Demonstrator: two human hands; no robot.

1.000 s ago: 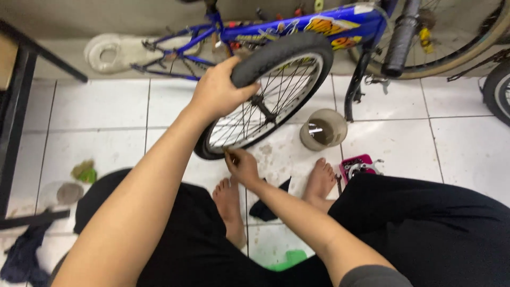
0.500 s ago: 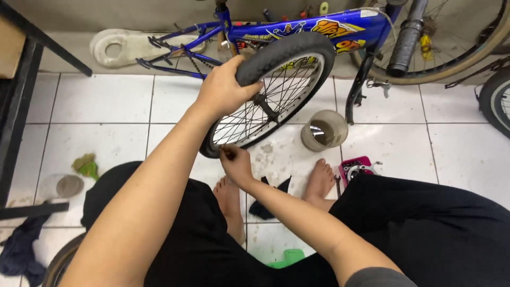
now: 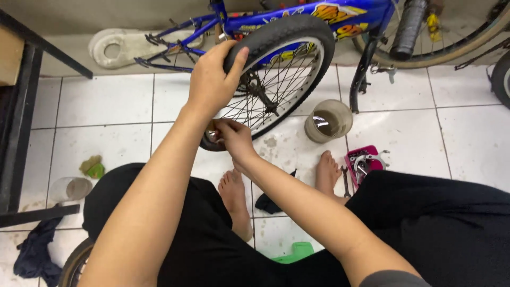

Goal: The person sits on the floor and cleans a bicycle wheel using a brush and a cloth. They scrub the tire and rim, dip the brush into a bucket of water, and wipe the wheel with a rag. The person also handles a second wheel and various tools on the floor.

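A small bicycle wheel (image 3: 297, 58) with a black tyre and thin spokes stands upright on the white tiled floor in front of me. My left hand (image 3: 212, 79) grips the top of the tyre. My right hand (image 3: 234, 135) is down at the lower rim, its fingers pinched on something small and metallic among the spokes; what it is cannot be made out. My bare feet (image 3: 236, 194) rest on the tiles just below the wheel.
A blue bicycle frame (image 3: 297, 18) lies behind the wheel. A round plastic container (image 3: 328, 121) stands to the right, with a pink tray of tools (image 3: 364, 162) by my right foot. A black table frame (image 3: 24, 133), a cup (image 3: 69, 188) and a dark rag (image 3: 34, 250) are at left.
The view has shifted slightly. My right hand has moved from below the rim up to the spokes at the lower rim. My left hand keeps its grip on the tyre.
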